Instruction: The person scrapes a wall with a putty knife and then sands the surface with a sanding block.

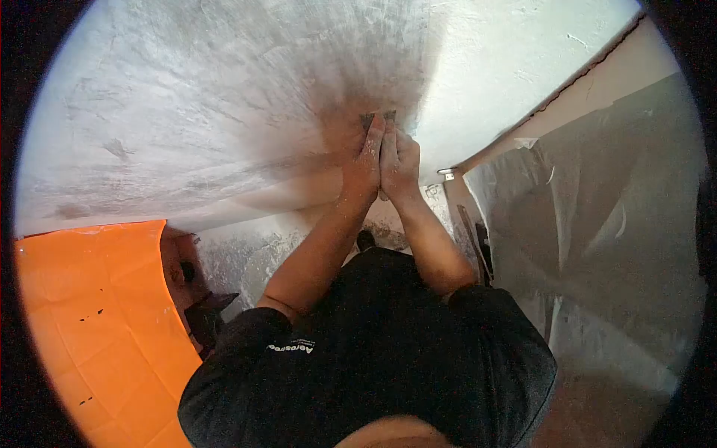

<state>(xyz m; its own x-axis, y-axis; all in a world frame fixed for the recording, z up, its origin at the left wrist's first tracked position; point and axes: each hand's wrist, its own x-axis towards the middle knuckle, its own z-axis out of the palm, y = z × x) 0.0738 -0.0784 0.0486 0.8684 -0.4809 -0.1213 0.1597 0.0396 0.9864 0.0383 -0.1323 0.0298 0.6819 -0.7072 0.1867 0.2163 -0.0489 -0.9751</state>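
Plaster-dusted left hand and right hand, pressed together, pinch a small sanding pad against the wall; it looks light, stiff, best held flat.

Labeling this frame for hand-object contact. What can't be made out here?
- Tool, head view: only a dark tip shows above the hands; the rest is hidden by the left hand and right hand.
- Palms and grip: hidden, only the hands' backs show.
- Dark objects beside the orange sheet: shadowed, cannot be identified.
- Right side: plastic sheeting veils what is behind it.
- Frame corners: cut off by the lens rim.
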